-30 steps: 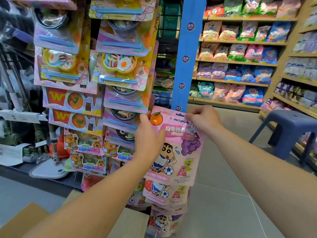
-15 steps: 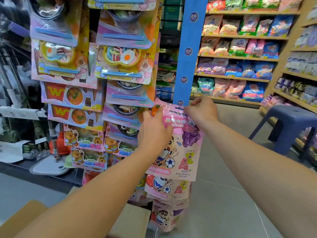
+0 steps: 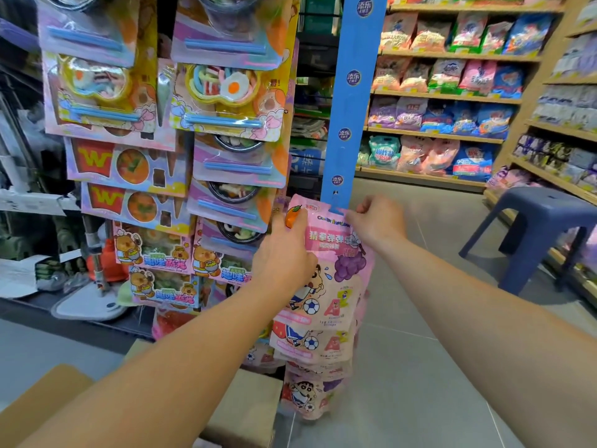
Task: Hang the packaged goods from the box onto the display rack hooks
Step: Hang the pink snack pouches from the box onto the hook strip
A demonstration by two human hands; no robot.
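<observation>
At blue strip (image 3: 353, 101), both-hand-held pink pouch (image 3: 336, 273).

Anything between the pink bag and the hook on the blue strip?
Nothing visible. Both hands, left hand and right hand, hold the pink bag with its top edge right at the blue strip. Whether the hook has gone through the bag's hole can't be seen.

Two bare forearms, left grip (image 3: 284, 257), right grip (image 3: 376, 218), no sleeves, no jewellery
</observation>
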